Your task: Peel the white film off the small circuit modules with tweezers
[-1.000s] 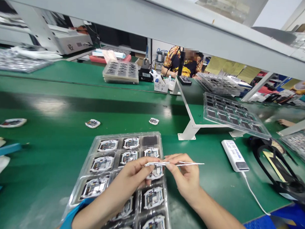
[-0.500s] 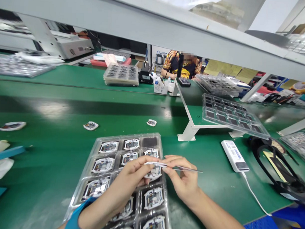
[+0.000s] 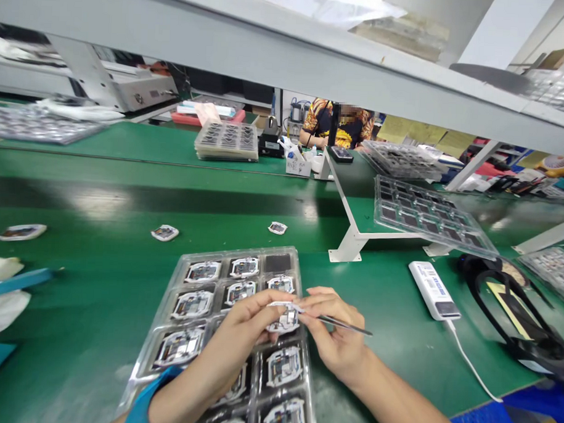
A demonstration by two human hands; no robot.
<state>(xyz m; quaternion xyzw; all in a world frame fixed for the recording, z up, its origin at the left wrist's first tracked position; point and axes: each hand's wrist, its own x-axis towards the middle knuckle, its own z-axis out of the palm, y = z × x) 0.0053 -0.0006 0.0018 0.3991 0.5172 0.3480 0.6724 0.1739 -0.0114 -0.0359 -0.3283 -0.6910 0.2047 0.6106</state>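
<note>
Over a clear plastic tray (image 3: 170, 297), my left hand (image 3: 250, 324) is closed on a white-framed device housing (image 3: 285, 318) with a small circuit board inside. Thumb and fingers pinch its left edge. My right hand (image 3: 336, 324) is closed around slim metal tweezers (image 3: 347, 325), whose back end sticks out to the right. Their tip meets the upper right edge of the housing, partly hidden by my fingers. Similar housings fill most of the tray's pockets; the pocket at the far right corner shows a bare dark pad (image 3: 278, 263).
Several loose housings, one a white housing (image 3: 164, 233), lie on the green conveyor strip beyond the tray. A raised stand (image 3: 345, 247) holds another tray (image 3: 430, 210). To the right are a white cabled device (image 3: 434, 291) and a black ring-shaped object (image 3: 505, 312). Opposite sits a person (image 3: 338, 127).
The tweezers' back end has tilted downward in my right hand. The loose housings on the strip have shifted slightly left. My left hand still grips the same housing.
</note>
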